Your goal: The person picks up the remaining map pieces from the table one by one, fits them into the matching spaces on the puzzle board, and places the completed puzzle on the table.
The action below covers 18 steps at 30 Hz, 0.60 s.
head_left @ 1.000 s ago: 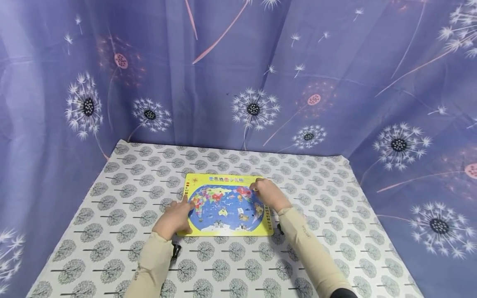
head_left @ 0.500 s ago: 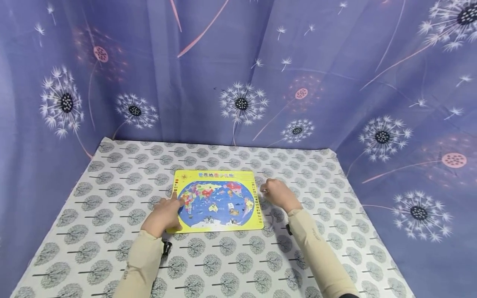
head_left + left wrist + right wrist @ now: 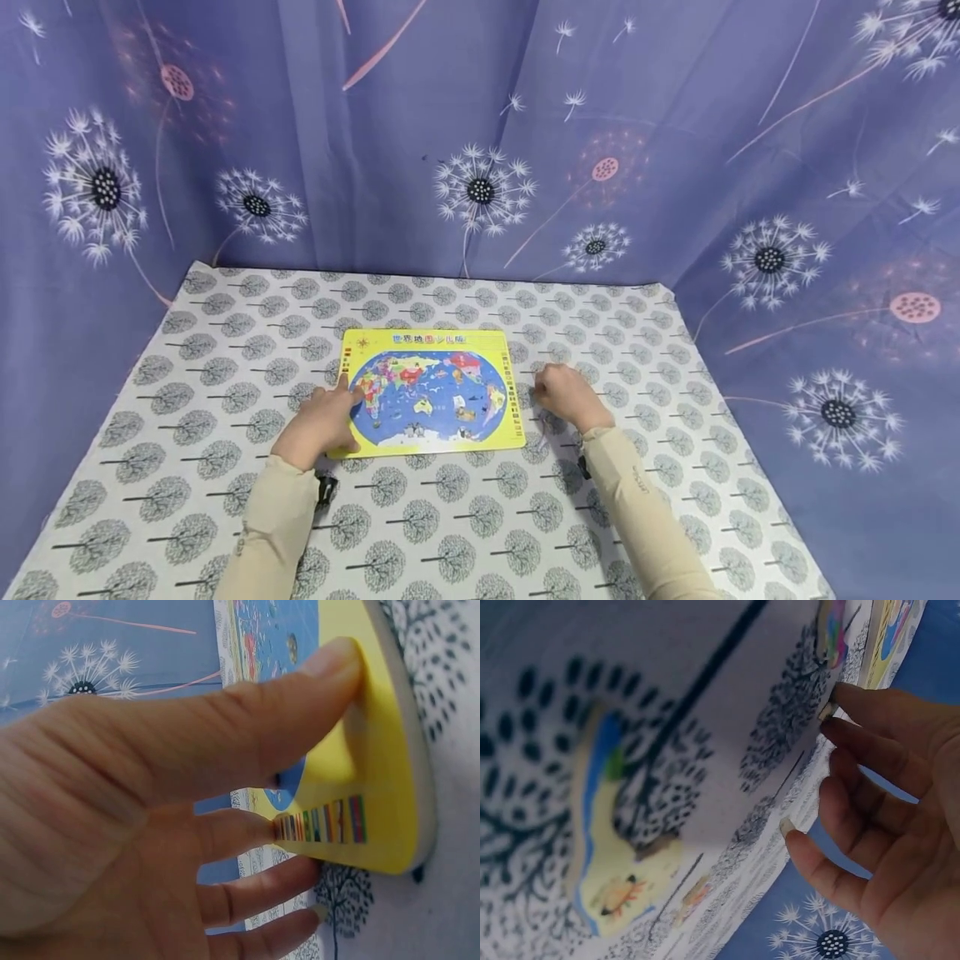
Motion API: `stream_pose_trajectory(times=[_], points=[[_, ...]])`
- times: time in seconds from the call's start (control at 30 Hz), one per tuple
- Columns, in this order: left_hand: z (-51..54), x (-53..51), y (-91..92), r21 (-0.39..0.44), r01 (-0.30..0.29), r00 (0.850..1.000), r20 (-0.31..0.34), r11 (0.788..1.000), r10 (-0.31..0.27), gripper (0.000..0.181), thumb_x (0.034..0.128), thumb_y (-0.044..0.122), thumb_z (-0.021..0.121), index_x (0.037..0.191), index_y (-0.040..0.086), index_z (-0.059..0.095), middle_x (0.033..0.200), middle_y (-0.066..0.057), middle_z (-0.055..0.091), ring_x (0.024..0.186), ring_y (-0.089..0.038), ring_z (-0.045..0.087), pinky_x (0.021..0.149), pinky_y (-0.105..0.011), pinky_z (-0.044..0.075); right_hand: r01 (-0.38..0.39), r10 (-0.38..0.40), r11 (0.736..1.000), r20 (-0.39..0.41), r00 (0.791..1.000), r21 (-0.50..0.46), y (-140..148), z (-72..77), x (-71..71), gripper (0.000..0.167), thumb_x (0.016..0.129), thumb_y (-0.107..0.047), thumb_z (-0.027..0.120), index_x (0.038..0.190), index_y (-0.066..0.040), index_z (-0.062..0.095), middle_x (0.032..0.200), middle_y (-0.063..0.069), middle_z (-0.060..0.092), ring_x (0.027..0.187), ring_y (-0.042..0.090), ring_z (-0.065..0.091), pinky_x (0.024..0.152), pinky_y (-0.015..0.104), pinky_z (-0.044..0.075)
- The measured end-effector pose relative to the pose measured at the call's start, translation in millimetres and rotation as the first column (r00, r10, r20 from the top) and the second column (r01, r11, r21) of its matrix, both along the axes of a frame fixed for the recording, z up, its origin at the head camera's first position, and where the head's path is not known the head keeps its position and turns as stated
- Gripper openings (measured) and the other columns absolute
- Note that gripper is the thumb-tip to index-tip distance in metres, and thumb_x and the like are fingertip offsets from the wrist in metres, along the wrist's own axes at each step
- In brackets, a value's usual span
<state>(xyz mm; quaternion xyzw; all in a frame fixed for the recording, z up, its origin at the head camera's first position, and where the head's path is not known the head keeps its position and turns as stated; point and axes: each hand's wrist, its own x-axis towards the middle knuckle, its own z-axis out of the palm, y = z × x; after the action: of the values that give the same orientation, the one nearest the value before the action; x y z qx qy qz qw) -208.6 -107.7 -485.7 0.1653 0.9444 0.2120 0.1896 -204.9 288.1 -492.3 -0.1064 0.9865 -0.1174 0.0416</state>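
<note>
A yellow-bordered world map board (image 3: 435, 447) with Chinese lettering lies flat on the tree-print cloth. My left hand (image 3: 318, 423) is at its left edge. Seen from the left wrist, the straight thumb (image 3: 247, 724) presses the yellow border, the index finger reaches the board's edge beside the printed flags, and other fingers extend below. Right of the board, my right hand (image 3: 566, 393) is low over the cloth, fingers bent. In the right wrist view, its thumb and index tips nearly meet; whether something is between them cannot be told. A blurred yellow-blue puzzle piece (image 3: 619, 892) lies nearby.
A pink-purple piece (image 3: 832, 634) lies close to the right fingertips, and a smaller blurred piece (image 3: 694, 900) is farther off. Purple dandelion-print curtains (image 3: 375, 167) stand around the back and sides of the table (image 3: 427, 546).
The right hand has moved off the board's upper right area onto the cloth beside it. The left hand stays at the board's left edge. The head view has shifted slightly.
</note>
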Motion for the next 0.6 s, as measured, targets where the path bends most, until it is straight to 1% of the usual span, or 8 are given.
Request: stream_pose_trajectory(times=[0.1, 0.17, 0.33, 0.43, 0.53, 0.6], points=[[3.4, -1.7, -0.1, -0.002, -0.003, 1.0, -0.006, 1.0, 0.003, 0.093, 0.0639, 0.011, 0.092, 0.145, -0.005, 0.049, 0.157, -0.038, 0.017, 0.115, -0.055, 0.046, 0.097, -0.072, 0.041, 0.021, -0.021, 1.0, -0.016, 1.0, 0.014, -0.2, 2.5, -3.2, 0.004, 0.08, -0.002, 0.078, 0.081, -0.005, 0.075, 0.076, 0.004, 0.069, 0.062, 0.012, 0.059, 0.066, 0.03, 0.056], [5.0, -2.7, 0.1, -0.003, -0.003, 1.0, -0.006, 1.0, 0.003, 0.092, 0.0639, 0.011, 0.093, 0.144, -0.005, 0.05, 0.158, -0.038, 0.017, 0.114, -0.053, 0.047, 0.099, -0.071, 0.04, 0.036, -0.036, 0.999, -0.007, 0.999, 0.017, -0.3, 2.8, -4.6, 0.005, 0.08, -0.003, 0.078, 0.081, -0.006, 0.075, 0.076, 0.003, 0.069, 0.063, 0.013, 0.059, 0.067, 0.031, 0.056], [5.7, -1.7, 0.5, -0.001, -0.007, 1.0, 0.005, 1.0, 0.007, 0.09, 0.0629, 0.011, 0.093, 0.142, -0.005, 0.053, 0.157, -0.038, 0.019, 0.11, -0.047, 0.048, 0.102, -0.07, 0.038, 0.064, -0.064, 0.998, 0.076, 0.995, 0.003, -2.1, 0.4, -5.0, 0.01, 0.082, -0.01, 0.08, 0.082, -0.008, 0.071, 0.075, 0.001, 0.067, 0.065, 0.014, 0.059, 0.066, 0.031, 0.055], [4.6, -0.4, 0.6, -0.001, -0.006, 1.0, 0.005, 1.0, 0.006, 0.091, 0.0617, 0.011, 0.093, 0.141, -0.005, 0.053, 0.156, -0.039, 0.019, 0.111, -0.049, 0.048, 0.101, -0.072, 0.038, 0.084, -0.083, 0.996, 0.111, 0.99, -0.002, -3.6, -1.6, -4.3, 0.013, 0.082, -0.013, 0.082, 0.083, -0.009, 0.069, 0.075, 0.0, 0.066, 0.066, 0.014, 0.059, 0.066, 0.031, 0.055], [2.3, 0.2, -0.2, -0.004, -0.001, 1.0, -0.002, 1.0, 0.001, 0.092, 0.0613, 0.011, 0.093, 0.142, -0.006, 0.052, 0.156, -0.039, 0.019, 0.111, -0.051, 0.049, 0.1, -0.072, 0.039, 0.099, -0.097, 0.995, 0.119, 0.988, -0.01, -5.3, -3.0, -4.0, 0.015, 0.081, -0.014, 0.083, 0.083, -0.009, 0.069, 0.075, 0.0, 0.065, 0.066, 0.015, 0.059, 0.067, 0.031, 0.055], [1.7, 0.4, -1.6, -0.009, 0.002, 1.0, -0.01, 1.0, -0.002, 0.092, 0.0614, 0.012, 0.093, 0.142, -0.005, 0.052, 0.156, -0.039, 0.019, 0.112, -0.053, 0.049, 0.101, -0.073, 0.037, 0.096, -0.093, 0.995, 0.113, 0.989, -0.023, -7.1, -2.7, -4.7, 0.014, 0.082, -0.013, 0.082, 0.083, -0.009, 0.069, 0.076, 0.0, 0.066, 0.067, 0.014, 0.059, 0.068, 0.031, 0.056]])
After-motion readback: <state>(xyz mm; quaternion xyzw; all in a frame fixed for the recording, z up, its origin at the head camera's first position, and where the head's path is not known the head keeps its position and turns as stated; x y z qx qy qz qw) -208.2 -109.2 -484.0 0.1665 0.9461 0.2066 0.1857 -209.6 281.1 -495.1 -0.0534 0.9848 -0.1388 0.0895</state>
